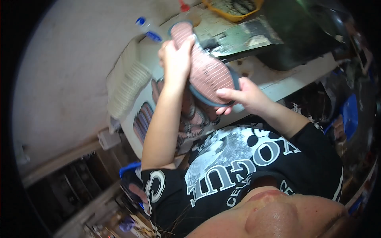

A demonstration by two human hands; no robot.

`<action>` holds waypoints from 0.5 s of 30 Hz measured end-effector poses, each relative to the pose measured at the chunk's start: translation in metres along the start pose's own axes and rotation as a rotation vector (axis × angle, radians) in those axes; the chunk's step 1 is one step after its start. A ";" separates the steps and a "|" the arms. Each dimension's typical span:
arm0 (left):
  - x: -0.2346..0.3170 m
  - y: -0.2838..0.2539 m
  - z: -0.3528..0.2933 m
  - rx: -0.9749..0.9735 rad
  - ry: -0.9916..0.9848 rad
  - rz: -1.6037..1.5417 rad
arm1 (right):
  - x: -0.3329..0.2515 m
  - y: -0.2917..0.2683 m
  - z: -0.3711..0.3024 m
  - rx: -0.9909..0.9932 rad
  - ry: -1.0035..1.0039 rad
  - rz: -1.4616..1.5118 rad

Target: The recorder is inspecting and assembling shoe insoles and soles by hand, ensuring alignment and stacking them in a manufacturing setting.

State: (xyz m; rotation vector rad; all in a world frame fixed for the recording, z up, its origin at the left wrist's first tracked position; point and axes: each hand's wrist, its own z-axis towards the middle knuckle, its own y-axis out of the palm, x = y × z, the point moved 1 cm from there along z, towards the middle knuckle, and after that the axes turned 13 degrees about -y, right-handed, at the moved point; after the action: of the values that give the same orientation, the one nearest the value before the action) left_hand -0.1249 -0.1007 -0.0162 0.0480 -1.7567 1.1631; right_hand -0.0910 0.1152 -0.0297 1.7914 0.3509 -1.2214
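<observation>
Both my hands hold a shoe sole (210, 73) up above the table, tilted, with its pinkish, ribbed face toward me and a dark blue-grey rim round it. My left hand (177, 59) is closed round its narrower part, near the far end. At the wider near end my right hand (247, 94) grips the edge, thumb on the pink face and fingers behind it. Below my hands, several more pinkish sole pieces (194, 119) lie on the table, partly hidden by my left forearm. A row of striped, sole-like pieces (143, 121) stands by the table's left edge.
A tall stack of pale layered pieces (129, 89) stands by the wall. Beyond my hands are a clear bottle with a blue cap (149, 29), a yellow basket (234, 18) and a dark machine (293, 35) on the white table (274, 85). Blue bins (349, 117) flank me.
</observation>
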 end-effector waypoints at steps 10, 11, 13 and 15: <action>-0.030 -0.002 0.038 -0.058 0.166 0.000 | 0.018 0.020 0.002 0.124 -0.202 0.146; -0.014 -0.004 0.022 -0.086 0.346 0.052 | 0.016 0.020 0.001 0.133 -0.205 0.152; 0.016 -0.016 0.004 -0.395 0.565 0.075 | 0.011 0.017 -0.001 0.139 -0.234 0.149; 0.026 -0.031 0.004 -0.864 0.614 0.125 | 0.010 0.020 0.003 0.138 -0.263 0.145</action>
State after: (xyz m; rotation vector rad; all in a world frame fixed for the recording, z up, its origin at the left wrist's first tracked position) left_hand -0.1253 -0.1081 0.0239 -0.8515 -1.5605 0.3451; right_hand -0.0752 0.0993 -0.0279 1.7108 -0.0138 -1.3828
